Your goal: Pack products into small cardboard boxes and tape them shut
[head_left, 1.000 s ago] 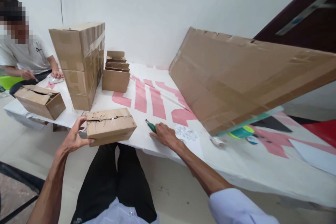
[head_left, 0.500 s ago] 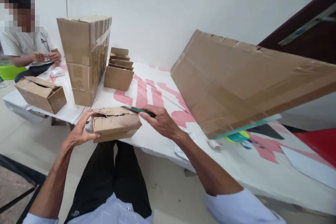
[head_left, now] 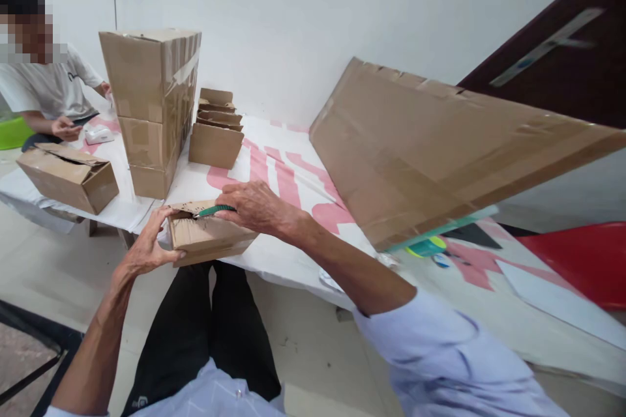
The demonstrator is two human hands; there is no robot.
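A small cardboard box point(head_left: 210, 241) lies at the near edge of the covered table, its top seam ragged and partly split. My left hand point(head_left: 149, 249) grips the box's left end, thumb on the near side and fingers at the top corner. My right hand point(head_left: 254, 208) is closed around a green-handled cutting tool point(head_left: 215, 210) over the box. The tool's tip touches the split seam near the left end; whether it is inside the gap cannot be made out.
Tall taped cartons point(head_left: 147, 98) stand behind the box, with open box pieces point(head_left: 216, 143) beside them. Another carton point(head_left: 68, 176) lies left, near a seated person point(head_left: 53, 91). A large cardboard panel point(head_left: 440, 150) leans at right, near a red chair point(head_left: 581, 260).
My right hand has moved left with the tool, from the box's right part to the left part of the seam. The seated person's hands have moved apart. The view has shifted slightly.
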